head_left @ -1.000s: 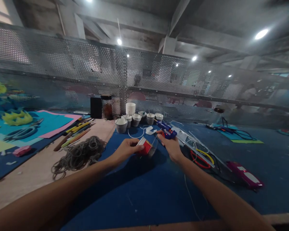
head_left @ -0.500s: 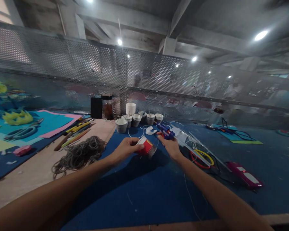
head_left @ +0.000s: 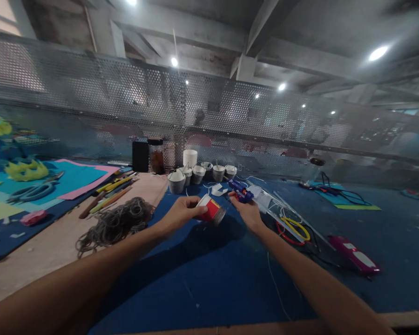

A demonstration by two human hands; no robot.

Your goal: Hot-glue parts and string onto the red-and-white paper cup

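Observation:
Tilted over the blue tabletop is a red and white paper cup (head_left: 211, 210), its lower end wrapped in grey cord. My left hand (head_left: 185, 210) is closed on the cup's white rim side, thumb in front. To the right, my right hand (head_left: 246, 210) has its thumb and fingertips pinched together. A faint thin strand of cord seems to run between them and the cup. Just behind those fingers lies a blue glue gun (head_left: 240, 190); whether the hand touches it is hard to tell.
Several grey-wrapped cups (head_left: 198, 175) and a white cup stack (head_left: 190, 158) stand at the back. A heap of grey cord (head_left: 117, 225) lies left, with tools and scissors (head_left: 33, 188) beyond. Rightward are clear sticks (head_left: 282, 216), coiled cables (head_left: 295, 229) and a magenta device (head_left: 356, 254).
The cup has turned slightly in my left hand, and its cord-wrapped end shows more sharply. My right hand has barely moved. The things on the table lie as before.

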